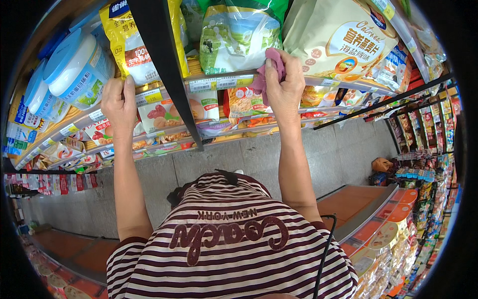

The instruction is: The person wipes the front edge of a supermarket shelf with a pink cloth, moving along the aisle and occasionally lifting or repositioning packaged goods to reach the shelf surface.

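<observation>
My left hand (118, 106) is at the front edge of the shelf, thumb and curled fingers closed at the lower corner of a yellow milk powder bag (130, 48). Bunched in my right hand (285, 82) is a pink-purple cloth (272, 71), pressed against the price-label rail (227, 83). Just above the cloth stands a green and white plastic bag (241, 41). To its right leans a large beige oatmeal bag (340, 45). White tubs with blue lids (76, 69) stand left of my left hand.
A dark shelf upright (164, 63) runs between my hands. Lower shelves hold packaged foods, including a bag with red dates pictured (158, 116). Grey floor tiles (231, 153) lie below. Behind me are a reddish-brown ledge (354, 205) and racks of packets (388, 250).
</observation>
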`<state>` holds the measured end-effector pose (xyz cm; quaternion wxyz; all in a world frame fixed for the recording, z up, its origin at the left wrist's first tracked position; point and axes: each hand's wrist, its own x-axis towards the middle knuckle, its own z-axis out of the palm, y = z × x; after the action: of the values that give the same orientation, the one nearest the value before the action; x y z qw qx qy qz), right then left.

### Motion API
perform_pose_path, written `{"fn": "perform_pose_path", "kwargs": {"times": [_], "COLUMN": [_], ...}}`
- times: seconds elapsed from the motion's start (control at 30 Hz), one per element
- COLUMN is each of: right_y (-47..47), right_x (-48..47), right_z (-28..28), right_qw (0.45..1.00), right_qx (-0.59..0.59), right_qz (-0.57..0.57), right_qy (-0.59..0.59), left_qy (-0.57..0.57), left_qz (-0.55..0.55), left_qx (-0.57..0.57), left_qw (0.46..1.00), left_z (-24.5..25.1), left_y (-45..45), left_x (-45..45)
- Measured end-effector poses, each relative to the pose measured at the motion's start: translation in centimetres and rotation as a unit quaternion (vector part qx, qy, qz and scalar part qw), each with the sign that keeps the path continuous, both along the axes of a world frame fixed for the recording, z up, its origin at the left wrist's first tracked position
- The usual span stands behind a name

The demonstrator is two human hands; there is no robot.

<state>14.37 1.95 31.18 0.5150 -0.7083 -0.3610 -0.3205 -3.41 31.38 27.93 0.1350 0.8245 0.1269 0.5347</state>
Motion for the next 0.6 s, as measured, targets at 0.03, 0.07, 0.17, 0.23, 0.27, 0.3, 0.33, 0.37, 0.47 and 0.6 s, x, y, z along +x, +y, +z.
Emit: {"fn": "perform_pose_path", "kwargs": {"times": [0.03,0.07,0.17,0.23,0.27,0.3,0.33,0.37,0.47,0.6], "right_y": [0.0,0.0,-0.1,-0.1,-0.1,0.0,0.1,0.2,0.0,-0.4], "right_x": [0.2,0.4,0.9,0.9,0.9,0.7,0.5,0.3,0.4,0.6], "right_z": [0.0,0.1,-0.3,-0.4,-0.4,-0.4,-0.5,-0.5,-1.4,-1.9], "right_qw": [1.0,1.0,0.999,0.999,0.999,1.0,1.0,1.0,0.999,0.998], "right_qx": [0.003,-0.006,-0.019,-0.011,-0.007,-0.001,0.005,0.012,0.027,-0.007], "right_qz": [-0.002,-0.017,-0.039,-0.031,-0.027,-0.023,-0.019,-0.015,0.001,-0.047], "right_qy": [0.0,-0.012,-0.028,-0.021,-0.018,-0.004,0.009,0.022,0.037,-0.029], "left_qy": [0.0,-0.001,0.0,0.001,0.001,0.001,0.002,0.002,-0.002,-0.001], "left_qz": [0.001,0.001,0.0,0.0,0.0,0.001,0.0,-0.001,-0.006,-0.015], "left_qx": [0.001,0.002,-0.002,-0.006,-0.007,-0.008,-0.008,-0.007,-0.004,-0.016], "left_qw": [1.0,1.0,1.0,1.0,1.0,1.0,1.0,1.0,1.0,1.0], "left_z": [0.0,0.0,0.0,0.0,0.0,0.0,0.0,-0.1,0.0,0.1], "left_y": [0.0,0.0,0.0,0.0,0.0,0.0,0.0,0.1,0.0,-0.2], "left_x": [0.0,0.0,0.0,0.0,0.0,0.0,0.0,-0.1,0.1,0.1]}}
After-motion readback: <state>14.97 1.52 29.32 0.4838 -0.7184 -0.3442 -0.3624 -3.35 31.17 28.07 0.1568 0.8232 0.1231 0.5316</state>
